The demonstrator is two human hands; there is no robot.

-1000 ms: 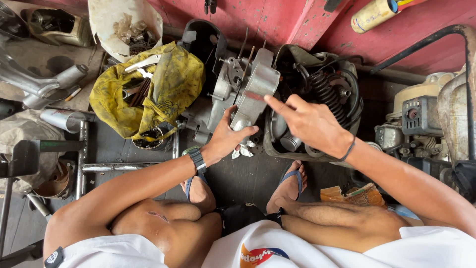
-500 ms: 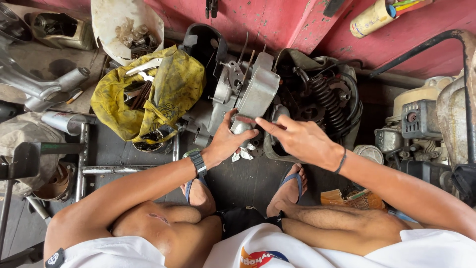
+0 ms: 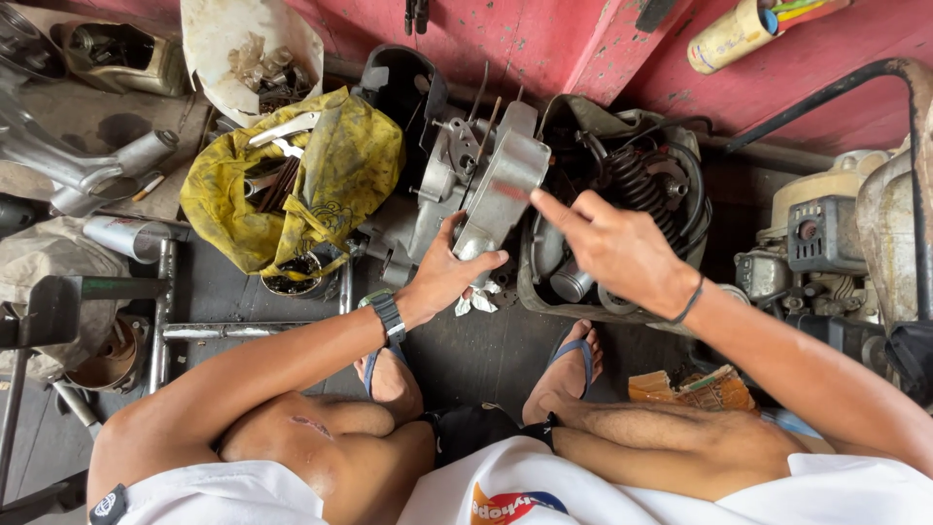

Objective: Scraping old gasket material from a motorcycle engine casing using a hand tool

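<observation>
Cover plate: a flat, grey metal engine cover (image 3: 498,194) stands tilted up in the middle of the scene, leaning toward the far wall, in front of a grey engine casing (image 3: 442,185).
Left hand: the left hand (image 3: 449,275) is clasped round the near, lower end of the cover plate, thumb on its right side; a dark wristwatch (image 3: 387,313) sits on that wrist.
Right hand: the right hand (image 3: 612,248) is loose and grasps nothing; its forefinger is stretched out to the left, its tip at the right edge of the cover plate. A thin dark band circles the wrist.
Just right: an open engine housing (image 3: 637,185) with a coiled spring and black cables inside, right behind the right hand.
Just left: a yellow, oil-stained bag (image 3: 330,185) lying open with tools in it, and beside its near edge a small pot of dark oil (image 3: 292,277).
Far left: a white tub of small metal parts (image 3: 255,53), silver tubes and a metal frame on the floor.
Far right: a small cream-and-grey motor (image 3: 821,233).
Far wall: red painted boards (image 3: 544,39).
Near: the person's bare knees and feet in blue sandals (image 3: 573,355) on the dark floor.
</observation>
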